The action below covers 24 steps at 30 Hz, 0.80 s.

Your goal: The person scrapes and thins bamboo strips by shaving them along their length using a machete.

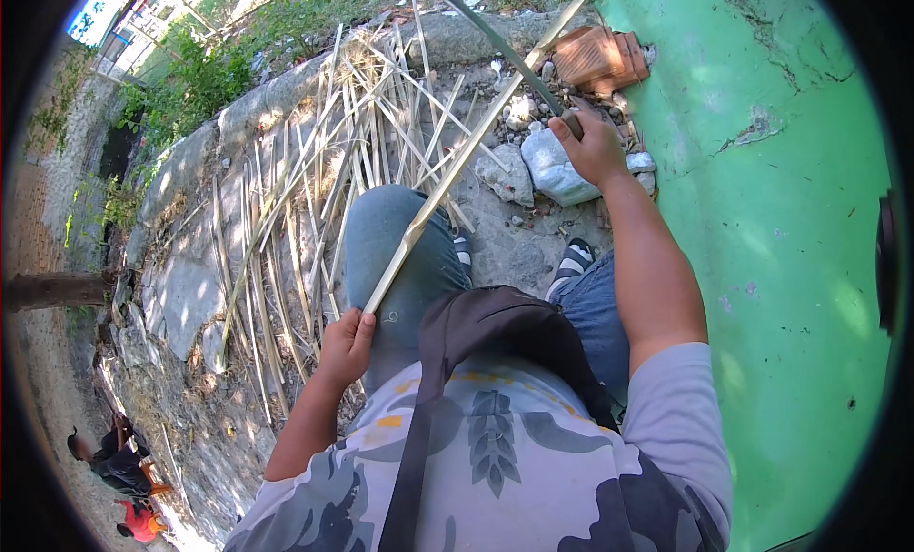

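Observation:
My left hand (346,345) is closed around the near end of a long pale bamboo strip (457,167), which slants up and to the right across my left knee. A machete (490,36) with a dark handle is gripped in my right hand (597,152). Its long blade points up and to the left, crossing the strip near the strip's far end; whether the two touch I cannot tell. Beyond my knee, several thin split strips (367,138) lie in a loose, crisscrossed heap on the ground.
White and grey stones (557,167) lie below my right hand, with stacked reddish tiles (600,59) behind them. A green, cracked wall or floor surface (776,266) runs along the right. Two people (119,457) are at the lower left. A low stone edge (262,109) borders greenery.

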Each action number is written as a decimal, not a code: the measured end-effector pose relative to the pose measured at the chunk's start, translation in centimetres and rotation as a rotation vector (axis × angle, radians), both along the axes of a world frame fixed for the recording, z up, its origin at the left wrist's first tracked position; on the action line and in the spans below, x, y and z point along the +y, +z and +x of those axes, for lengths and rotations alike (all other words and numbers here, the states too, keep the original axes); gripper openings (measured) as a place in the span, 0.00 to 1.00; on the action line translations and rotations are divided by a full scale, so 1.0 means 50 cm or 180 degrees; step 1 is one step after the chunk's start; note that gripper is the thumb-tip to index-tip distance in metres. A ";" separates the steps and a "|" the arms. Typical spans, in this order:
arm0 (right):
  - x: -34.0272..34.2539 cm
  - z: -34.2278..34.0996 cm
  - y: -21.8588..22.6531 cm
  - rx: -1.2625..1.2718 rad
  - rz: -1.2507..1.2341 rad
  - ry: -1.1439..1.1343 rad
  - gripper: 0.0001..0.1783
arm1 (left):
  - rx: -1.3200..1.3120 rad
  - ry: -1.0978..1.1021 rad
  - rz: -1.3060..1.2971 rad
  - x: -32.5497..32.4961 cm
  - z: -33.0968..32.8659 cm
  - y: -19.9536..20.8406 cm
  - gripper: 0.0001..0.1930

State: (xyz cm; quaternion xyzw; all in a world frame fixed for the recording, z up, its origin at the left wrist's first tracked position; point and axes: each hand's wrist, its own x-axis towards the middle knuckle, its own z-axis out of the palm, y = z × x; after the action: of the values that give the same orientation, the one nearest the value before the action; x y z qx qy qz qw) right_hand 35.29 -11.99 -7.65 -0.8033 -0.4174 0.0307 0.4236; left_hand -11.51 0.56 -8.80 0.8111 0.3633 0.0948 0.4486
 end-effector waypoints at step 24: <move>-0.020 -0.061 0.086 -0.0648 -0.0884 0.0596 0.31 | -0.0162 -0.0017 -0.0697 0.019 -0.015 -0.020 0.21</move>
State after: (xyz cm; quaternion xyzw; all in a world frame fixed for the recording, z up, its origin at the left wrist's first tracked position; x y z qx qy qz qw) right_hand 32.25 -12.99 -3.33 -0.8107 -0.5228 0.0458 0.2596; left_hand -12.26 1.50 -9.79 0.7555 0.3578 0.0738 0.5438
